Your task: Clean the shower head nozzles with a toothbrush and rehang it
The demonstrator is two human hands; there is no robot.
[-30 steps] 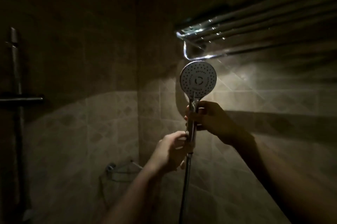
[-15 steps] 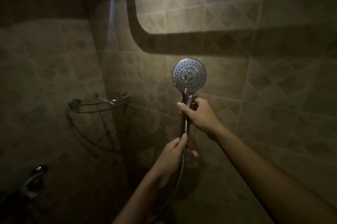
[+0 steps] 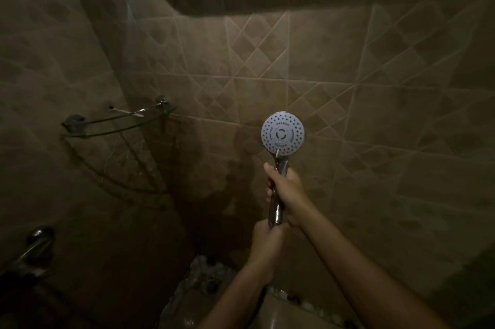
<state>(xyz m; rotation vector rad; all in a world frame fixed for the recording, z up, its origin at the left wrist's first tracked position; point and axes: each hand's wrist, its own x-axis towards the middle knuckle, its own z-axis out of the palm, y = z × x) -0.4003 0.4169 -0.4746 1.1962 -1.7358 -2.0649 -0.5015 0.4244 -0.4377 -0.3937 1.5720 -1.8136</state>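
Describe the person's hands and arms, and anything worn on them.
The left hand and right hand are ungloved, and the arms behind them are uncovered to the frame edge, with no sleeves. No watch, ring or bracelet shows in the dim light.

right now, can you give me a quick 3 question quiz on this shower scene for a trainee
1. True or false: the shower head hangs in a wall bracket.
2. Which hand grips it higher up, nearer its round face? A) left B) right
3. Fill in: the thin white stick, likely the toothbrush, lies on the corner glass ____.

Key
1. False: both hands hold it up.
2. B: the right hand is on top, and the left hand grips below it.
3. shelf
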